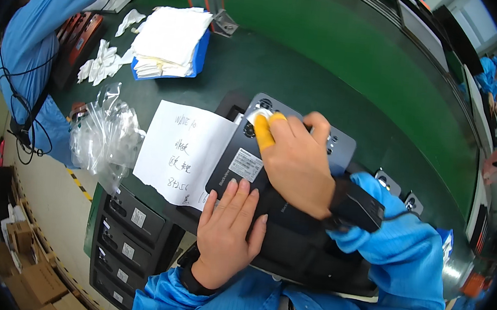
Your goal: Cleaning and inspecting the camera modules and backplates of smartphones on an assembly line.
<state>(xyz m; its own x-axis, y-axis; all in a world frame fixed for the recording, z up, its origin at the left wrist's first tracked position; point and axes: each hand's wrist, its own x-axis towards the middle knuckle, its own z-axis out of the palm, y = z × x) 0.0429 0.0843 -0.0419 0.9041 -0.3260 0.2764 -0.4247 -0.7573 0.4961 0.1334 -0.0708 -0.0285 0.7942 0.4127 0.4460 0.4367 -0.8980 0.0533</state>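
The right hand [300,166] is holding a wipe [259,116] on the smartphone [239,142], camera end; the left hand [225,236], flat, is touching its bottom.

The hands [298,166] hide parts of the dark phone [246,164] and a white wad [254,115], probably cloth.

Bright blue sleeves [403,253] end at black wristbands [193,280], and yellow covers [263,134] cap two right-hand fingers [283,131]

Left hand [228,232] flat, palm down; right hand [296,167] pinching, 2 digits [263,134] yellow-sheathed.
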